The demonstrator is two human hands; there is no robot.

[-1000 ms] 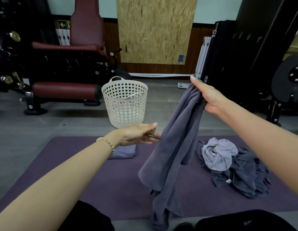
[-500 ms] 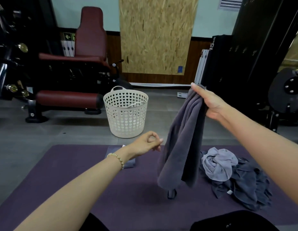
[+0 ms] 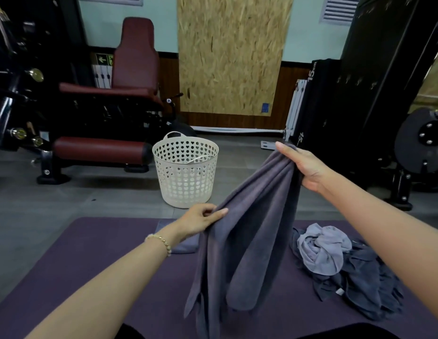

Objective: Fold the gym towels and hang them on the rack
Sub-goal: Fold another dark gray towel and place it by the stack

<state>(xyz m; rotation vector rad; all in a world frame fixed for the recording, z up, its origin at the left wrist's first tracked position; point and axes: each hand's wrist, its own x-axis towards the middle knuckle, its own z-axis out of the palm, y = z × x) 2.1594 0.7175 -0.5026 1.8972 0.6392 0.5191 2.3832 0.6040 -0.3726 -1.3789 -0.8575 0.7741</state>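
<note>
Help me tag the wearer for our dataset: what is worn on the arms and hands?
No gloves on the left hand or right hand, and no sleeves show on either forearm. A thin bracelet of small gold-coloured beads circles the left wrist. No watch or ring shows.

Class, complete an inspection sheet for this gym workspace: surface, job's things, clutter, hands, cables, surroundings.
Surface: purple mat on grey floor.
Job's things: grey towel held up, hanging; folded towel on mat; towel pile at mat's right; rack not seen.
Clutter: white basket beyond mat.
Hands: left hand pinches the towel's edge; right hand grips its bunched top.
Cables: nothing seen.
Surroundings: red padded machine, chipboard panel.
</note>
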